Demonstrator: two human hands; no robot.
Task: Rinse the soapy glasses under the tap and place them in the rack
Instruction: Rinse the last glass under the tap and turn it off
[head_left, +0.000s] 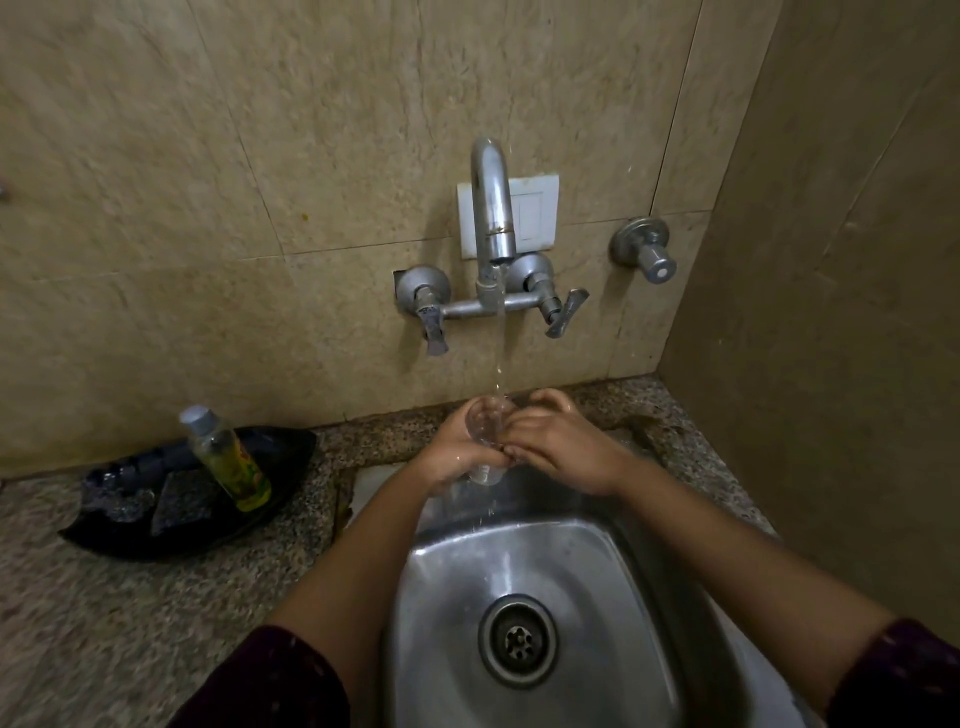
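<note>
1. Two bare hands meet above the back edge of a square stainless-steel sink (457, 571), both on one clear drinking glass (485, 431).
2. The left hand (454, 449) wraps its fingers round the glass from the left and grips it.
3. The right hand (558, 441) curls against the glass's right side, thumb arched over the rim. It seems to pinch the glass too, though wet blur hides the fingertips.
4. The glass sits tilted, mouth upward, directly under a thin stream of water (500, 332) falling from the curved chrome wall tap (491, 208).
5. On the speckled granite counter (130, 623) to the left, a black leaf-shaped tray (130, 535) holds a leaning yellow-green bottle (231, 462) and a dark scrub pad (182, 501).
6. A round metal drain strainer (518, 642) lies mid-basin.
</note>
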